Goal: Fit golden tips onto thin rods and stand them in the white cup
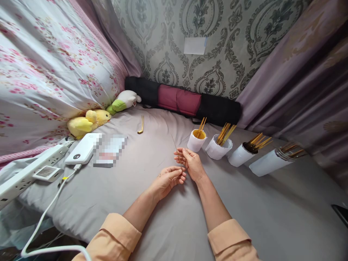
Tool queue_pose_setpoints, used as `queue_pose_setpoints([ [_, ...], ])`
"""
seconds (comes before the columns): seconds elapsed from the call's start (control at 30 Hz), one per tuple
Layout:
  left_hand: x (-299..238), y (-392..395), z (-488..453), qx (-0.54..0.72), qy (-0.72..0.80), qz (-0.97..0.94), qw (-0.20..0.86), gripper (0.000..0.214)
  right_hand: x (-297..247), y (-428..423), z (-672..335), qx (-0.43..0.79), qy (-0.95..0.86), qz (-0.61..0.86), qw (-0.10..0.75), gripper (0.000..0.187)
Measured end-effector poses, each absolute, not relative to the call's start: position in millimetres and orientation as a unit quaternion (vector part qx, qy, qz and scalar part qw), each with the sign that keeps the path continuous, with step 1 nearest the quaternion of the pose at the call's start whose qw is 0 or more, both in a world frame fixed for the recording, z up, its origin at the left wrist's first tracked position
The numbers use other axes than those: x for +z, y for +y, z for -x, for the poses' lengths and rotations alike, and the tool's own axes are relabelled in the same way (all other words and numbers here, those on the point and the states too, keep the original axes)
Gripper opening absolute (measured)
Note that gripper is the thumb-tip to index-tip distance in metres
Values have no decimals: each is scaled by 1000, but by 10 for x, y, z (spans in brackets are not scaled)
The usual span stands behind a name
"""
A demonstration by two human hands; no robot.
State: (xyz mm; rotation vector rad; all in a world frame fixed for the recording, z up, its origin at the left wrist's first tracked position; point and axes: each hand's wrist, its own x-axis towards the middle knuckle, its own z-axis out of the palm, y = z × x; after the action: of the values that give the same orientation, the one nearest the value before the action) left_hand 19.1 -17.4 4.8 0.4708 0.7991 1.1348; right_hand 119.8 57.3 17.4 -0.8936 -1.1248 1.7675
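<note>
A thin, dark stick slants up and away between my two hands above the grey sheet. My left hand pinches its lower end between thumb and fingers. Slightly higher up, my right hand has its fingers closed around the same stick. Beyond my right hand stands a short white cup, yellow inside, with a few yellowish sticks. Three more white-wrapped holders, a wide one, a taller one and the tallest, continue the row rightward, each with several sticks.
A small bunch of sticks lies on the grey sheet. At left are a white power bank, a blurred packet, a power strip and a cable. Plush toys and a long black-and-maroon bag line the back.
</note>
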Motion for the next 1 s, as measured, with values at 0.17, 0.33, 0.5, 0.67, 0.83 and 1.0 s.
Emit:
queue_pose_setpoints([
  [0.17, 33, -164, -181, 516, 383, -197, 740, 18, 198, 566, -1212, 700, -457, 345, 427, 32],
  [0.33, 60, -164, -178, 517, 392, -182, 739, 15, 239, 550, -1211, 693, -455, 347, 439, 34],
  [0.5, 79, -160, -174, 517, 398, -162, 740, 15, 267, 544, -1215, 679, -465, 353, 446, 34],
  [0.67, 110, -161, -173, 521, 405, -144, 738, 16, 266, 555, -1231, 674, -472, 350, 448, 32],
  [0.83, 142, -176, -168, 524, 398, -142, 740, 21, 297, 557, -1249, 669, -473, 347, 457, 33],
  [1.0, 146, -180, -164, 526, 389, -141, 743, 31, 329, 571, -1281, 654, -475, 355, 470, 33],
])
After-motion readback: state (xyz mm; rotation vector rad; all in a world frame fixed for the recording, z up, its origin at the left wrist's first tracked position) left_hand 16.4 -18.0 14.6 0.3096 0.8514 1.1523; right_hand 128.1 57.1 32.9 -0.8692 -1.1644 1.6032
